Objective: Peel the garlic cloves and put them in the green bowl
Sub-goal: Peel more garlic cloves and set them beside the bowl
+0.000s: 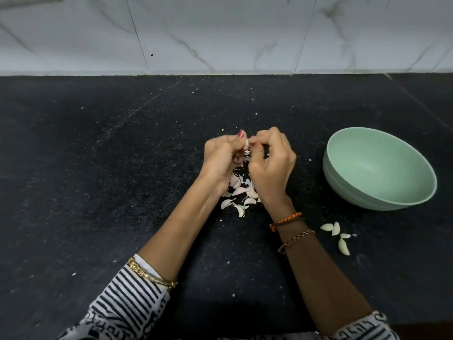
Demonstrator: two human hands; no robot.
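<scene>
On the black stone counter (98, 168), mid-frame, both hands are raised just above a heap of garlic skins and cloves (239, 192). Left hand (221, 159): fingers curled, thumb and forefinger pinching a garlic clove (247, 143), only a pale sliver of it showing. Right hand (270, 163): fingers curled tight, thumb tip against the same clove from the other side. The two hands touch at the clove.

Green bowl (380, 173) stands to the right of the hands, apart from them, tilted look from the wide lens; no cloves visible in the part of its inside that shows. Four peeled cloves (337, 235) lie on the counter near the bowl, just beside the right forearm.

Bracelets on both wrists; striped sleeve (127, 295) on the left arm. White marble wall (220, 33) behind.
</scene>
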